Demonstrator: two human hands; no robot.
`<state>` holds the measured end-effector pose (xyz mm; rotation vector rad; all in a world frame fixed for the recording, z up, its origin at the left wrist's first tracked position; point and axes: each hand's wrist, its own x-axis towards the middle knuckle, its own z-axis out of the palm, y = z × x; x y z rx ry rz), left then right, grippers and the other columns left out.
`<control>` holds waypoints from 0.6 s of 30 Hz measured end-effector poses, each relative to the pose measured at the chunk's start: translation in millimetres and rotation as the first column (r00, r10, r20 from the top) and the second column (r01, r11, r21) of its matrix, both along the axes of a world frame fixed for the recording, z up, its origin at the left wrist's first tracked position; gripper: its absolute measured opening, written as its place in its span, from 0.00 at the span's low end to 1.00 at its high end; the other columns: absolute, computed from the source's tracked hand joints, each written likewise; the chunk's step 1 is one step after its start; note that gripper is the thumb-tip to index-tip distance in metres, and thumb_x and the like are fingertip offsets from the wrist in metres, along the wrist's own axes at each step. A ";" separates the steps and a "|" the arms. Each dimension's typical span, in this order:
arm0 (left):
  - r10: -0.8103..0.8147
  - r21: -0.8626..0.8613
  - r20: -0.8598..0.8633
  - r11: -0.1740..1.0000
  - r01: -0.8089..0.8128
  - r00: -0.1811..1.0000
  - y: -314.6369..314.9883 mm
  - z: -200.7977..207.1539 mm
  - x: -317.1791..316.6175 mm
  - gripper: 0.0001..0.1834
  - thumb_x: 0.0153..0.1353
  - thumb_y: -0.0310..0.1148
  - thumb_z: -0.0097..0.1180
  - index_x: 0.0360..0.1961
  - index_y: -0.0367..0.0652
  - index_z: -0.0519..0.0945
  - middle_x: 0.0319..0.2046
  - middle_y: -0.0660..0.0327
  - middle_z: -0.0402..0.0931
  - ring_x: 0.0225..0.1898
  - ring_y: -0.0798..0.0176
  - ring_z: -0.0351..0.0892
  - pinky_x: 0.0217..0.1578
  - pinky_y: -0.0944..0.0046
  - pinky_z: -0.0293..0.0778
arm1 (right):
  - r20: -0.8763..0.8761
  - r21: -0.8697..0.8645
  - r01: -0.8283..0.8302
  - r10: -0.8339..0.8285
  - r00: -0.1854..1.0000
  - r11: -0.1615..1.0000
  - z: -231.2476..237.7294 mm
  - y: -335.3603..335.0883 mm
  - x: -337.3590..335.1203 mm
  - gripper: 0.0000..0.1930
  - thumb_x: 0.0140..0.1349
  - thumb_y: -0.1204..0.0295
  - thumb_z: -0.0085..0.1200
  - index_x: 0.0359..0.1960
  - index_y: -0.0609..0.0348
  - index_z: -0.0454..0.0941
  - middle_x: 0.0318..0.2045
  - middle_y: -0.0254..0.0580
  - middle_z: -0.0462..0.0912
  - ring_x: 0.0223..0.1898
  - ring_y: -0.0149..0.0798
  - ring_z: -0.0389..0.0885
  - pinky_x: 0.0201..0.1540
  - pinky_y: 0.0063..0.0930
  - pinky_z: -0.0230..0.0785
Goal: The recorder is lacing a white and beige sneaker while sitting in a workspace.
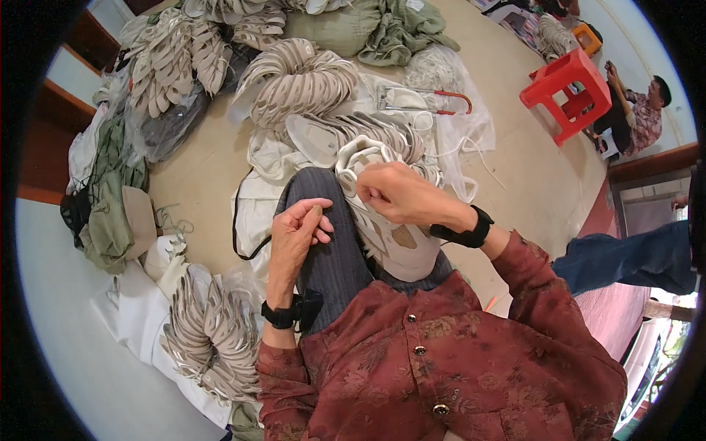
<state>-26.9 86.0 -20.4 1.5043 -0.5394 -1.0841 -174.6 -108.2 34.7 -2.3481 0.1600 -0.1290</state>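
Observation:
A pale shoe upper [408, 261] with cut-outs and a small mesh-like patch lies across my lap. Its white scalloped edge [351, 156] rises past my knees. Over that edge my right hand [401, 192] is closed, fingers curled in; whatever it grips is hidden. Above my left knee, my left hand [300, 234] has its thumb pressed to the index finger and the other fingers bent. Anything pinched there is too small to make out. Just beyond the knees stands a row of stacked beige shoe pieces [368, 132].
More shoe pieces lie in a curved bundle [298, 84] ahead, a hanging cluster [173, 62] at far left and a ring [209, 331] beside my left arm. Green cloth sacks [404, 33] lie at the back. A red stool [566, 95] and a seated person [640, 117] are at right.

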 end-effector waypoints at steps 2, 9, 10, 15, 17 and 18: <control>0.004 -0.004 -0.004 1.000 -0.004 1.000 0.7 0.2 -0.4 0.14 0.70 0.38 0.52 0.48 0.41 0.82 0.27 0.68 0.81 0.23 0.80 0.77 0.25 0.82 0.65 | -0.046 0.068 0.013 -0.010 0.999 0.998 -2.1 -3.0 -2.9 0.05 0.51 0.83 0.53 0.31 0.64 0.76 0.27 0.43 0.77 0.28 0.43 0.75 0.33 0.33 0.68; 0.000 -0.001 -0.013 1.000 0.000 1.000 -2.0 3.6 -0.8 0.14 0.70 0.37 0.51 0.48 0.41 0.82 0.26 0.68 0.81 0.23 0.80 0.77 0.25 0.81 0.66 | 0.143 0.064 0.103 -0.112 0.983 0.993 -8.2 1.4 -7.1 0.06 0.52 0.82 0.57 0.33 0.65 0.77 0.28 0.44 0.79 0.30 0.43 0.79 0.32 0.32 0.70; 0.002 0.005 -0.015 1.000 -0.002 1.000 -1.1 3.3 0.0 0.14 0.70 0.37 0.51 0.48 0.41 0.82 0.26 0.68 0.81 0.23 0.80 0.77 0.25 0.81 0.66 | 0.141 0.063 0.105 -0.113 0.984 0.992 -8.5 4.0 -7.2 0.06 0.52 0.82 0.57 0.33 0.65 0.77 0.28 0.44 0.79 0.30 0.43 0.79 0.32 0.32 0.70; 0.003 -0.007 -0.015 1.000 -0.003 1.000 -1.5 1.6 0.1 0.14 0.71 0.39 0.52 0.48 0.42 0.82 0.26 0.69 0.81 0.22 0.81 0.75 0.23 0.81 0.63 | 0.108 0.052 0.095 -0.100 0.989 0.994 -6.2 4.6 -4.4 0.05 0.51 0.81 0.55 0.31 0.66 0.78 0.29 0.49 0.80 0.34 0.52 0.81 0.37 0.41 0.72; 0.010 0.001 -0.007 1.000 -0.010 1.000 -2.7 4.6 -0.9 0.14 0.70 0.37 0.52 0.47 0.41 0.83 0.26 0.68 0.81 0.23 0.80 0.77 0.24 0.81 0.65 | 0.123 0.060 0.080 -0.087 0.989 0.995 -8.8 5.3 -3.6 0.05 0.51 0.80 0.55 0.30 0.66 0.78 0.29 0.49 0.80 0.33 0.51 0.81 0.36 0.40 0.71; 0.012 0.001 -0.005 1.000 -0.012 1.000 -2.4 4.9 -0.9 0.14 0.70 0.37 0.52 0.47 0.41 0.83 0.26 0.68 0.81 0.23 0.80 0.77 0.24 0.81 0.65 | 0.137 0.067 0.064 -0.073 0.988 0.996 -9.1 5.4 -3.0 0.05 0.51 0.80 0.55 0.30 0.66 0.79 0.28 0.48 0.80 0.33 0.51 0.81 0.35 0.39 0.71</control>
